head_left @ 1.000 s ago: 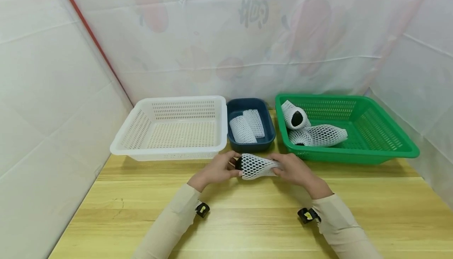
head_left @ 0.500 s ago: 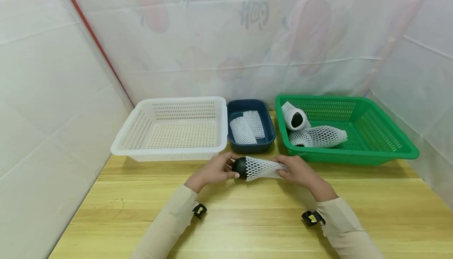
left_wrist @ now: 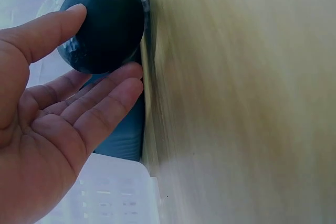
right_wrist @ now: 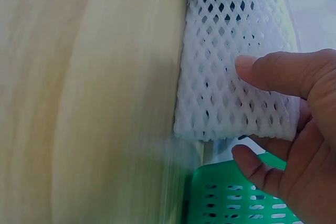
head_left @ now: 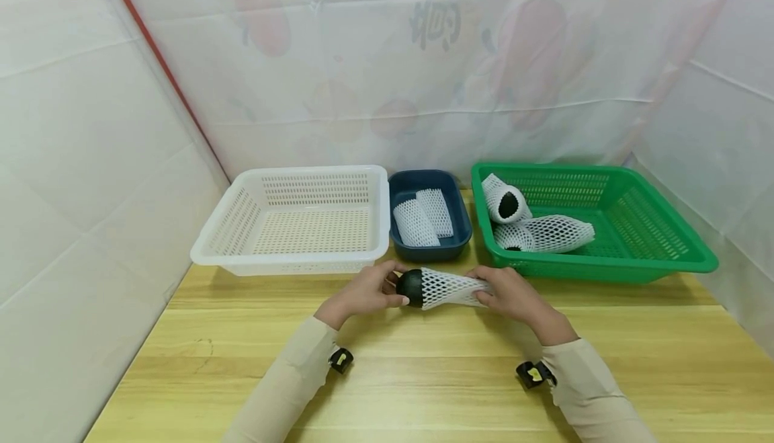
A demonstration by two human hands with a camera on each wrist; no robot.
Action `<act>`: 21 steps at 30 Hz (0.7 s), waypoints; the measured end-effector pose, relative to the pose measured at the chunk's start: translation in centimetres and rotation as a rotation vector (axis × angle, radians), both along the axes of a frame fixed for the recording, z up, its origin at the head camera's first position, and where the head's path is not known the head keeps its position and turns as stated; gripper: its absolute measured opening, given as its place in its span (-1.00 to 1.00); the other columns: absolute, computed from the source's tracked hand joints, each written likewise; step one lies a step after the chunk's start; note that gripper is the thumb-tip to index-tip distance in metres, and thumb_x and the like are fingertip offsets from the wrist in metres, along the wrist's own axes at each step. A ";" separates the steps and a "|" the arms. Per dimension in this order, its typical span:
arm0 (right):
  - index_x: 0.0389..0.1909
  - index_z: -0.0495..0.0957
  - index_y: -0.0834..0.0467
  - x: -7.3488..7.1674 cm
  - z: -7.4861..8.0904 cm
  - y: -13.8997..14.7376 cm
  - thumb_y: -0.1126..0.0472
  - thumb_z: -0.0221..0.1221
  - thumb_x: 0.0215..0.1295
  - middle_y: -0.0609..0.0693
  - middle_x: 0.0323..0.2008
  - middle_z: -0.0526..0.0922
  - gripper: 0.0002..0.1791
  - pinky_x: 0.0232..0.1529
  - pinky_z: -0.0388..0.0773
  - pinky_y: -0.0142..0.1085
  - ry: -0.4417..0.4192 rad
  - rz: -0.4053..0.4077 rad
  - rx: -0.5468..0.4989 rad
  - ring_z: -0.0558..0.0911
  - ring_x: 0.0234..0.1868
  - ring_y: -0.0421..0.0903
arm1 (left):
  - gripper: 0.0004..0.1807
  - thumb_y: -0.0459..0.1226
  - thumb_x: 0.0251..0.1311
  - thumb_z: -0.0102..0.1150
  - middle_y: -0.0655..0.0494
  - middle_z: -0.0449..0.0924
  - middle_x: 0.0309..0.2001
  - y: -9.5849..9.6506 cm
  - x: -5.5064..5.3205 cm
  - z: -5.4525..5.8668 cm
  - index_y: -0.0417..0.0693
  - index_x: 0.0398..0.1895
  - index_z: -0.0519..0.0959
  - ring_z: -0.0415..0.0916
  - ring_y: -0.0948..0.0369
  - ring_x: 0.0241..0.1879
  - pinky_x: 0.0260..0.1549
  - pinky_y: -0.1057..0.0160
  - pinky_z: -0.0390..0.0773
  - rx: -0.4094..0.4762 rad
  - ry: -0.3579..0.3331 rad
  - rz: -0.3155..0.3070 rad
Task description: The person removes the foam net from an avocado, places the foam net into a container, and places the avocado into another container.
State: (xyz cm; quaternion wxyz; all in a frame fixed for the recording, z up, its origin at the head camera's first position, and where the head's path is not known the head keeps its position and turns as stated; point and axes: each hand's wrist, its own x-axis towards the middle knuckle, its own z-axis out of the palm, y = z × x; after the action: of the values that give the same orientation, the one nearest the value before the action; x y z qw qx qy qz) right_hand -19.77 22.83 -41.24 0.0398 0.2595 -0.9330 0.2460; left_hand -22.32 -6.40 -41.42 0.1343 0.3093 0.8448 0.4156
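A smooth, blackish-green round-ended fruit lies sideways, its right part inside a white foam net sleeve. My left hand holds the bare end; in the left wrist view the thumb presses one side of the fruit and the fingers lie at the other. At the sleeve's tail, my right hand pinches the foam net between thumb and fingers. Behind them, two flat foam net sleeves lie in a small dark blue bin.
A white slotted basket stands at the back left. In the green basket at the back right lie several netted dark fruits. All stand on a wooden table, with white sheeting behind and at both sides.
The right hand has shifted slightly right with the sleeve's tail. The net's left edge has slid right, baring more of the dark fruit. The last half second shows almost no movement.
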 end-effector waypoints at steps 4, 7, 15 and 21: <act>-0.15 0.58 0.22 0.1 0.1 0.0 0.38 0.31 0.01 -0.01 -0.32 0.64 -0.68 -0.35 0.49 -0.17 -0.001 0.017 -0.004 0.53 -0.39 -0.15 | -0.44 -0.28 0.02 0.36 -0.10 0.51 -0.08 0.1 0.0 0.0 -0.19 0.10 0.40 0.54 0.14 -0.21 -0.20 0.23 0.53 0.004 -0.004 0.008; -0.13 0.57 0.20 0.0 0.0 -0.1 0.36 0.33 -0.01 -0.01 -0.29 0.63 -0.65 -0.31 0.50 -0.14 0.007 0.025 -0.011 0.54 -0.35 -0.11 | -0.38 -0.24 -0.01 0.38 -0.07 0.48 0.00 0.2 0.0 -0.1 -0.18 0.15 0.38 0.48 0.14 -0.15 -0.17 0.22 0.51 -0.006 0.020 0.018; -0.04 0.53 0.23 -0.2 0.3 -0.6 0.30 0.34 -0.03 -0.01 -0.25 0.62 -0.55 -0.24 0.49 -0.11 -0.009 0.035 0.000 0.54 -0.30 -0.10 | -0.31 -0.19 -0.01 0.39 0.01 0.48 0.00 0.4 0.0 0.2 -0.16 0.20 0.35 0.42 0.16 -0.11 -0.17 0.25 0.46 -0.050 0.078 0.034; 0.00 0.50 0.21 -0.2 0.9 -1.7 0.25 0.37 -0.07 -0.04 -0.23 0.58 -0.48 -0.22 0.47 -0.13 -0.052 0.037 0.018 0.51 -0.28 -0.11 | -0.25 -0.15 -0.10 0.44 0.01 0.46 0.04 0.9 -0.1 0.6 -0.15 0.20 0.36 0.40 0.16 -0.06 -0.08 0.25 0.42 -0.083 0.115 0.032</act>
State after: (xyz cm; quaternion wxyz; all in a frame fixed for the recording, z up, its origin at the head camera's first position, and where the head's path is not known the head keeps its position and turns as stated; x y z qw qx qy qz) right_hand -19.94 21.16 -40.31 0.0086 0.2704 -0.9310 0.2450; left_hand -22.45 -5.46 -40.86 0.0917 0.3134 0.8724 0.3636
